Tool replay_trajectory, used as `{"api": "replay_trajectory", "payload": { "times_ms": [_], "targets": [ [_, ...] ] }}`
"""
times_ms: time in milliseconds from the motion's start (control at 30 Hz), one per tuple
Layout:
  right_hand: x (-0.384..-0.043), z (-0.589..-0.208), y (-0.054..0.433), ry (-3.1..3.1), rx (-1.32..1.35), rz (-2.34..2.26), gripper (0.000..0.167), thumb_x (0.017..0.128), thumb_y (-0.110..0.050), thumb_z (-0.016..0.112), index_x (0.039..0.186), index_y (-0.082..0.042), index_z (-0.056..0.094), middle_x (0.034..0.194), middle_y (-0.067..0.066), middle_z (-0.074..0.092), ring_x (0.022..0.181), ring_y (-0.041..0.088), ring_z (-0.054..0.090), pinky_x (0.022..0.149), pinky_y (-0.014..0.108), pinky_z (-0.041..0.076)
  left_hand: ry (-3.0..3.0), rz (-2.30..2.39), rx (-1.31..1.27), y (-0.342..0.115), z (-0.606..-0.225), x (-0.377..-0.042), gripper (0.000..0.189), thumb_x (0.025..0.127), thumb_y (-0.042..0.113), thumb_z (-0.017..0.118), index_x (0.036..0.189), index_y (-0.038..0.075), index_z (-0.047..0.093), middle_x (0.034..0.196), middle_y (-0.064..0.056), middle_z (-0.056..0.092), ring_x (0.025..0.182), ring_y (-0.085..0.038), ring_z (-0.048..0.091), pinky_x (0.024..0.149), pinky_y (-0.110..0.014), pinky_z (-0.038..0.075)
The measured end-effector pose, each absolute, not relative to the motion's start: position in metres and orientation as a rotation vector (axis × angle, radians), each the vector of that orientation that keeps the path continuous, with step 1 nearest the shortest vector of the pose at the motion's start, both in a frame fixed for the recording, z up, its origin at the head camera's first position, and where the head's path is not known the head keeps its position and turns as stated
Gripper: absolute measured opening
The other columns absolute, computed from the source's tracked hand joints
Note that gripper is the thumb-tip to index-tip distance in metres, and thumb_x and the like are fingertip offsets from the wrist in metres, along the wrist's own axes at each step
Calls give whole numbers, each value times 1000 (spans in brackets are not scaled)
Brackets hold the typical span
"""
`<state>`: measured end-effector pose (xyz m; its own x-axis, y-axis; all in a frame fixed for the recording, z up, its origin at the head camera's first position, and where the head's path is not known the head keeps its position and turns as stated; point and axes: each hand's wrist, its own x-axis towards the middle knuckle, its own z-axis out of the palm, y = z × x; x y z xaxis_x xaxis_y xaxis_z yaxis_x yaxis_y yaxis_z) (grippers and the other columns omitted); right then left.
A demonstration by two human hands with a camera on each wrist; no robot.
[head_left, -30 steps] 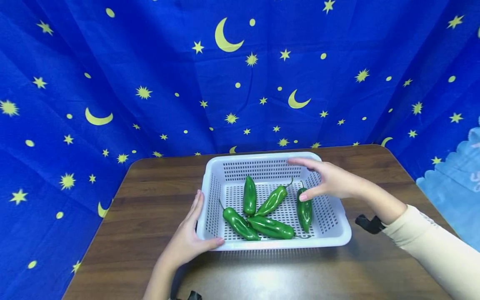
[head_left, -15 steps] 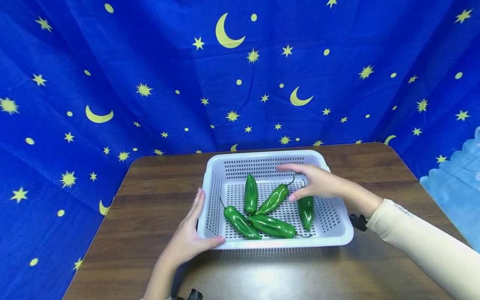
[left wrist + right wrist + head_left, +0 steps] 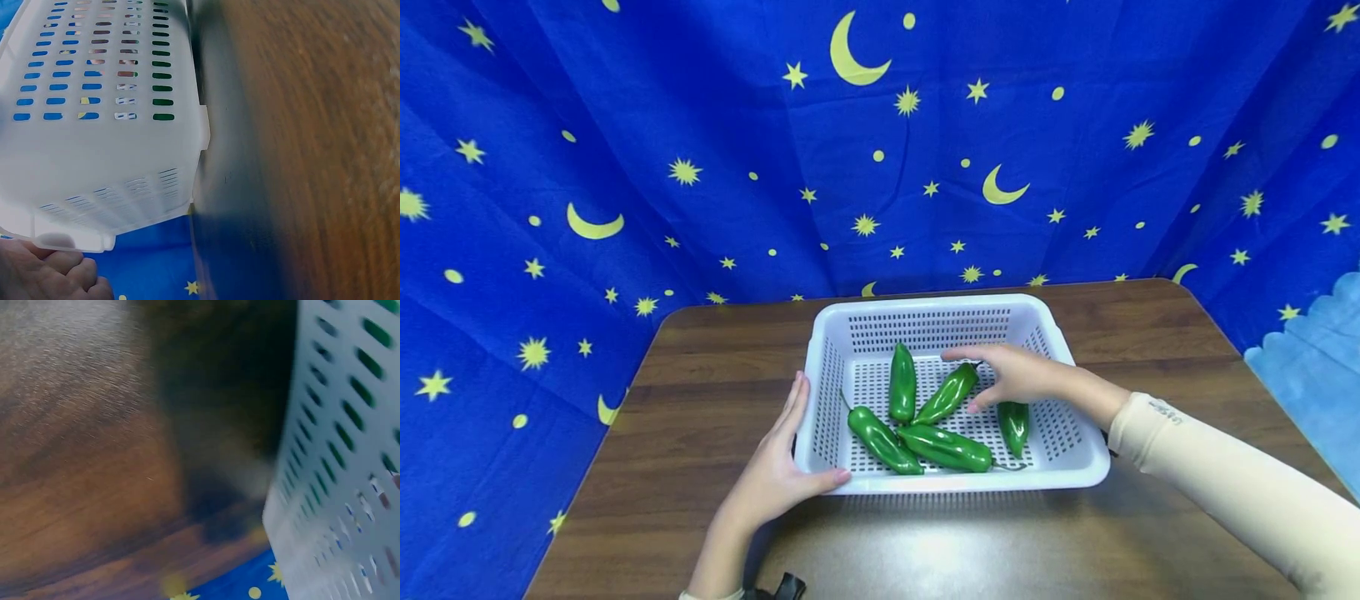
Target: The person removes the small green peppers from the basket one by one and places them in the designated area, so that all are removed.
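A white slotted plastic basket [image 3: 925, 305] holds several glossy green peppers on its floor. My left hand [image 3: 767, 475] is at the basket's left front corner, its thumb on the front rim and its straight fingers along the left side. Over the basket's right part, my right hand [image 3: 1018, 375] is spread, thumb apart from the fingers and nothing between them. Its fingertips are close to a slanted pepper [image 3: 950, 393], and the hand hides the upper end of the rightmost pepper [image 3: 1015, 429]. Left of these lie an upright pepper [image 3: 902, 383] and two front peppers [image 3: 883, 443].
The basket stands on a dark brown wooden table [image 3: 715, 358]. Behind the table hangs a blue curtain [image 3: 760, 125] with yellow moons and stars. A light blue cloth [image 3: 1311, 367] is at the right. The basket's slotted side wall [image 3: 100, 144] fills much of the left wrist view.
My right hand has moved left and lower into the basket, from beside the rightmost pepper toward the slanted one. My left hand stays at the corner, and the peppers lie as before.
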<state>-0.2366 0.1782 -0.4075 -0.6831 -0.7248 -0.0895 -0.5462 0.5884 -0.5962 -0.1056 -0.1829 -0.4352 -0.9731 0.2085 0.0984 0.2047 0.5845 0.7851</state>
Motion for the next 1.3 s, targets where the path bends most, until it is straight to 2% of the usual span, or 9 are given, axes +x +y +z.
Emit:
{"api": "replay_trajectory", "payload": {
  "times_ms": [433,633,867,1000,1300],
  "targets": [
    [-242,-411,174,2519,-1045,-657,79,75,-33,85,144,-13,51,146,6,55,138,30,48,117,52,36,2815,1397,390,-184,-432,-107,127,67,42,90,161,18,9,169,-2,-2,152,-40,16,116,-60,24],
    [-241,-412,173,2530,-1052,-607,74,77,-31,83,143,-12,53,144,8,57,136,30,51,116,50,38,2808,1382,363,-184,-433,-107,127,67,45,90,161,21,7,169,-1,-3,152,-39,15,117,-61,23],
    [-242,-417,174,2509,-1120,-526,58,82,-27,80,135,-11,61,128,4,69,118,22,64,106,46,48,2792,1378,338,-183,-434,-105,127,67,47,89,161,23,7,168,2,-3,153,-36,13,118,-60,22],
    [-242,-418,174,2504,-1141,-508,51,83,-26,79,130,-12,65,120,0,72,111,18,66,103,45,51,2786,1380,330,-183,-434,-105,127,67,48,89,161,25,6,168,3,-4,153,-36,13,118,-60,22],
    [-242,-417,177,2516,-1129,-551,49,83,-23,79,129,-12,66,124,1,70,116,21,65,105,45,50,2790,1374,340,-182,-436,-105,127,67,45,89,161,22,6,168,0,-4,153,-39,13,117,-62,22]
  ]
}}
